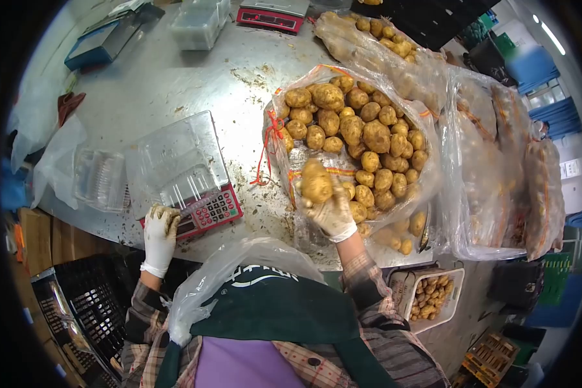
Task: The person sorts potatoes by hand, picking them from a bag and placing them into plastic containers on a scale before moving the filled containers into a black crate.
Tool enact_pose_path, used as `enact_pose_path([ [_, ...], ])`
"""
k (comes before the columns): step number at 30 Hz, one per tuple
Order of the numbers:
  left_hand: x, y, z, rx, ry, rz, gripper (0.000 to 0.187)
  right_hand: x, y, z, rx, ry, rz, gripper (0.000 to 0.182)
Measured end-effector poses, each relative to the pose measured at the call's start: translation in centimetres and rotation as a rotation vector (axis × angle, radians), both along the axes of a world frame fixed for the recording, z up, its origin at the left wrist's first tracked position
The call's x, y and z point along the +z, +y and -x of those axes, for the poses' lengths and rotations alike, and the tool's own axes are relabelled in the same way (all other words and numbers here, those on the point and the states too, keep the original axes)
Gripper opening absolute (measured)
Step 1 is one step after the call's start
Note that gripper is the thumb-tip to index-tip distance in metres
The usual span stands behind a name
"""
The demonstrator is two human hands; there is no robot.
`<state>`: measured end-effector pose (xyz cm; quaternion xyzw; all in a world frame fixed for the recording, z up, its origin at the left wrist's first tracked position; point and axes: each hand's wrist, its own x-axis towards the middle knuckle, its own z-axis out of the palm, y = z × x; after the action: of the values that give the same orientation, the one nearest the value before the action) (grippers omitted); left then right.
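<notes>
My right hand (335, 213), in a whitish, soiled glove, is closed around a large potato (317, 182). It is above the near left side of an open clear plastic sack (427, 184) full of loose potatoes (376, 136). My left hand (160, 236), gloved too, has its fingers curled at the near left corner of a red digital scale (229, 205). Those fingers are beside the near edge of an open clear plastic clamshell (187, 184) lying on the scale's metal platform. Whatever they grip, if anything, is hidden.
Stacked clear containers (100, 180) sit left of the scale. At the back are a second scale (271, 16), a plastic tub (199, 24) and a blue box (103, 45). More filled sacks (485, 168) line the right. Below the table edge stand a potato crate (456, 291) and black crates (77, 317).
</notes>
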<state>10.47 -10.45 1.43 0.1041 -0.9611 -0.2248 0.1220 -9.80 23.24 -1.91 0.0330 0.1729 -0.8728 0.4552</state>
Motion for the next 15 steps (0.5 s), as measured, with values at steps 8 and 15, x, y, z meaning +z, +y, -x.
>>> enact_pose_path([
  [8,0.1,8.3,5.3,-0.017,-0.023,-1.315,0.060,3.7,-6.4,-4.1,0.337,1.011,-0.529,0.038],
  [15,1.1,8.2,3.7,0.145,-0.054,-2.066,0.032,-5.2,5.2,2.0,0.155,1.614,-2.136,0.054],
])
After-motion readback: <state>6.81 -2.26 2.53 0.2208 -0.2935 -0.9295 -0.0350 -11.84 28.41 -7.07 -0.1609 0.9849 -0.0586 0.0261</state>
